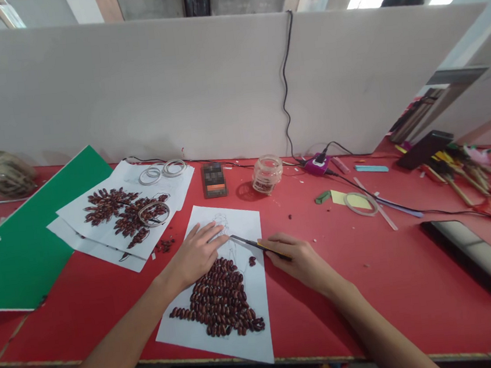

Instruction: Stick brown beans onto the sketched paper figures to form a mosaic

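Note:
My right hand is closed around a utility knife with a dark, yellow-edged body, its tip pointing left over the paper. My left hand lies with fingers stretched out on the upper part of the white sheet, close to the knife's tip. Below the hands, rows of glossy dark-red beans cover part of a pencil drawing on the sheet. A couple of loose beans sit by the sheet's right side. Anything under my left fingers is hidden.
To the left are bean-covered sheets, tape rolls and a green board. A phone, a glass jar and a purple power block stand behind. Right are a tape ring and a dark case.

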Demonstrator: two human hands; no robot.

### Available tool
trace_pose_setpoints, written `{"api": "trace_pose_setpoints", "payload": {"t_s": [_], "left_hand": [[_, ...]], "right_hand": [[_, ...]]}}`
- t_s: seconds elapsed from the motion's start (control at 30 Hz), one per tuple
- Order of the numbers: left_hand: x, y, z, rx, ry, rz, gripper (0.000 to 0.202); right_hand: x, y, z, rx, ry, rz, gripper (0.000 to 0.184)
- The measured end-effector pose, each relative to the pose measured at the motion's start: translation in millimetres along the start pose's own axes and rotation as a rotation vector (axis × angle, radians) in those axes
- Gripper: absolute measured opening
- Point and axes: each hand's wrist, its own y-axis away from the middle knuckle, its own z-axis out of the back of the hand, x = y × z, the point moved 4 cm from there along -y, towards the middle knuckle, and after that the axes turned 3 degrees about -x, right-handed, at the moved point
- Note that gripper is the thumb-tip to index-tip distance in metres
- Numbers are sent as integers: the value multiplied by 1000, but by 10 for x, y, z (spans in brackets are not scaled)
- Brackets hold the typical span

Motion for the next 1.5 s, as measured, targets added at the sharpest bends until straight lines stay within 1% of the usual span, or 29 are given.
{"api": "trace_pose_setpoints", "payload": {"t_s": [0.33, 0.57, 0.73, 0.9, 1.33, 1.5], "left_hand": [[5, 7, -10, -10, 4, 1, 50], [2, -2, 2, 11, 9, 3, 50], [1, -4, 6, 4, 8, 1, 50], [5, -1, -1, 3, 5, 1, 50], [0, 2, -8, 1, 7, -2, 50], [-1, 0, -4, 10, 9, 13, 51]], "right_hand": [[23, -3, 7, -7, 19, -4, 35], [19, -10, 14, -29, 33, -1, 34], [18, -12, 26, -45, 3, 4, 34], [14, -7, 19, -31, -18, -15, 33], [27, -14, 24, -12, -42, 5, 34], [27, -16, 28, -24, -35, -2, 33]]}}
